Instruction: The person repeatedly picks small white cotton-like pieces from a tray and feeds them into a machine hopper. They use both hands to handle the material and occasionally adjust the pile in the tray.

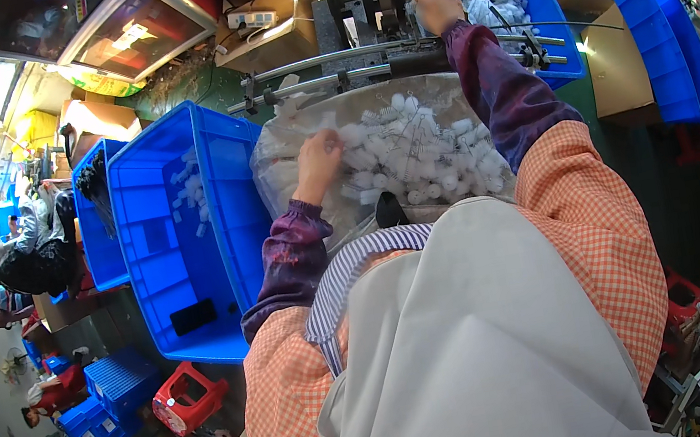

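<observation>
Across my lap lies a clear plastic bag (274, 152), spread under a heap of small white plastic pieces (418, 152), many with thin wires. My left hand (321, 166) is at the left edge of this heap, its fingers curled together; whatever they pinch is too small to make out. Farther ahead, my right hand (438, 11) is closed at the right side of a dark metal bench machine (375, 10). Its fingers hide what they grip there. Metal rods (342, 58) run crosswise on the machine's near side, between it and the bag.
A deep blue crate (161, 278) on my left holds some white pieces and a black phone-like slab (193, 317). Behind my right hand, another blue crate (551, 9) is heaped with pale pieces. A red stool (188, 398) stands at left; other people sit farther off.
</observation>
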{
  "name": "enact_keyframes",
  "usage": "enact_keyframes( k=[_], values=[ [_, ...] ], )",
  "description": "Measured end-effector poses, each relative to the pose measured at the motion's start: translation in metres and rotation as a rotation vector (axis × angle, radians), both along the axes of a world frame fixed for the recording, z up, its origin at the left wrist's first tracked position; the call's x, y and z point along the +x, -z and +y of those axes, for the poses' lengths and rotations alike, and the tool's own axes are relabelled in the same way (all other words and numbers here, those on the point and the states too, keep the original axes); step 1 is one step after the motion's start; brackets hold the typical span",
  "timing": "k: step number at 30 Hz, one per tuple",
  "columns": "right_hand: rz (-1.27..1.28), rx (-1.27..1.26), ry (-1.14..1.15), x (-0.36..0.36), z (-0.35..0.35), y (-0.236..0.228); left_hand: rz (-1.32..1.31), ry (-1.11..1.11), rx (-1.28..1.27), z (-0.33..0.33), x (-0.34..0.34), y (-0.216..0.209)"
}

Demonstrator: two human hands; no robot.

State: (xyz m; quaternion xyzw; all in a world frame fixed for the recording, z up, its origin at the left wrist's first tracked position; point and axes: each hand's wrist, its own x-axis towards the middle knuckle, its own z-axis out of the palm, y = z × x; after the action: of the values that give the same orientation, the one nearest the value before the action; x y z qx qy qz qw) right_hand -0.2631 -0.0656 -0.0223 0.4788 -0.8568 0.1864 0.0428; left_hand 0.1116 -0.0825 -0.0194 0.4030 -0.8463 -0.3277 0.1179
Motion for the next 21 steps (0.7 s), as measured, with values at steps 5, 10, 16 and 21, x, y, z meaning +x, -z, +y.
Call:
enact_keyframes(
  k=[5, 10, 16, 21],
  values=[
    [0.026, 0.191, 0.194, 0.000, 0.008, -0.013, 0.038, 0.016, -0.355, 0.005, -0.006, -0.012],
    [0.105, 0.086, 0.173, 0.009, 0.029, -0.013, 0.078, 0.241, -0.401, 0.013, -0.016, -0.042],
    [0.070, 0.104, 0.151, 0.030, 0.010, -0.004, -0.080, 0.256, -0.260, 0.023, -0.018, -0.019],
    [0.183, 0.057, 0.131, 0.055, -0.015, 0.006, -0.126, 0.246, -0.258, 0.018, -0.023, -0.019]
  ],
)
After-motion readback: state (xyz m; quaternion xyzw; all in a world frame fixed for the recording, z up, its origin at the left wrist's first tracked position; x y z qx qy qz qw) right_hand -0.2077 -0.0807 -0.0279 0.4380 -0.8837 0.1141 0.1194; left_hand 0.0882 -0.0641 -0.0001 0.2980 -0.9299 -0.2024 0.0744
